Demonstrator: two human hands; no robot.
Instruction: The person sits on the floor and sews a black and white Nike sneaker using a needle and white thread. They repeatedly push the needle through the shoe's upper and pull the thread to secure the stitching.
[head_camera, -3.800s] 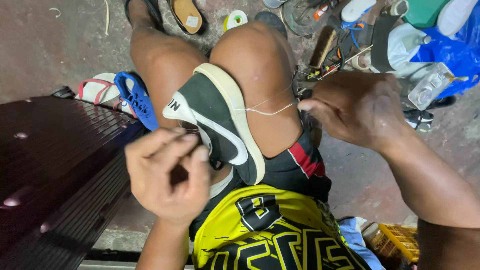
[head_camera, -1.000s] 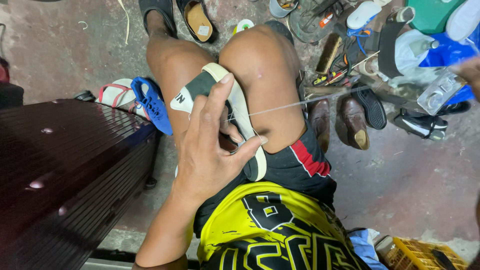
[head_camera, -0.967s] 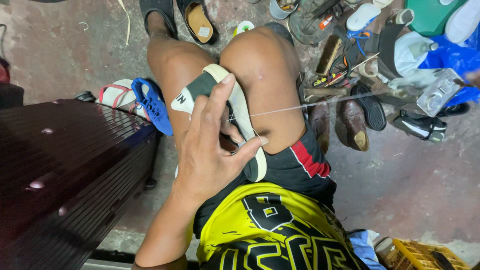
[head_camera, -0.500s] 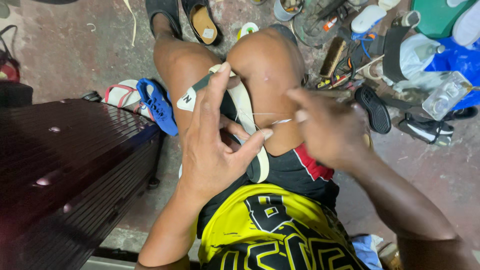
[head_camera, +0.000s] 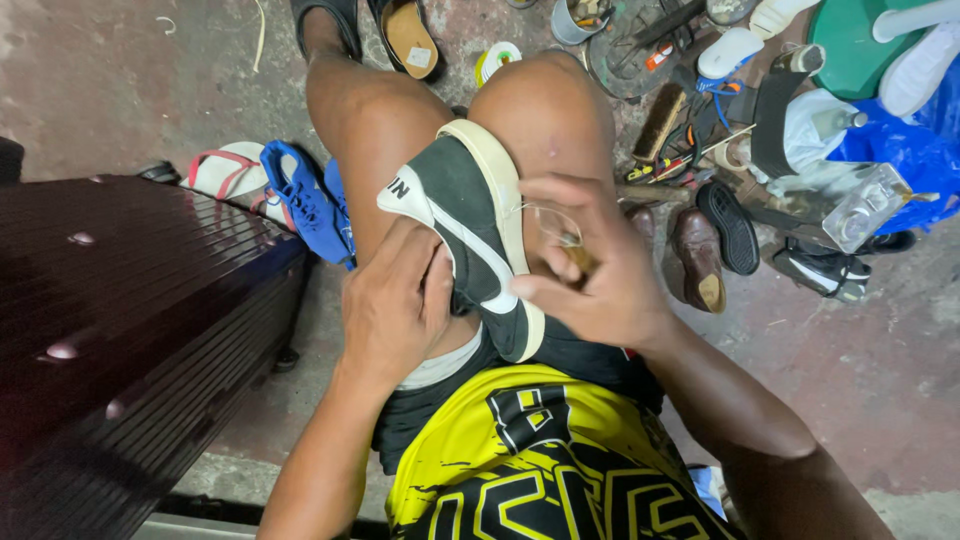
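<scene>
The person sits low with knees apart, and a black sneaker (head_camera: 470, 235) with a white stripe and a cream sole lies wedged between the thighs, sole edge turned up toward the right knee. Propped like that, the seam between upper and sole faces the working hand, which looks like the reason for the grip.

The left hand (head_camera: 395, 305) lies flat along the shoe's near side, palm down, fingers (head_camera: 412, 262) extended and pressed against the black upper, thumb tucked toward the heel. It holds the shoe by pressure and does not wrap it; the wrist runs straight back down toward the yellow and black shirt (head_camera: 540, 470).

The right hand (head_camera: 590, 265) comes in from the right with the forearm angled across the lap. Its fingers are curled tightly round a small wooden-handled tool (head_camera: 578, 258), apparently an awl, with the tip at the sole edge. A thin pale thread (head_camera: 545, 215) loops just by the knuckles, touching the sole.

On the floor beyond the right knee lie a brown leather shoe (head_camera: 697, 260), a brush (head_camera: 660, 122) and a heap of other footwear. A blue sandal (head_camera: 305, 200) rests beside a dark ribbed case (head_camera: 110, 330) on the left.
</scene>
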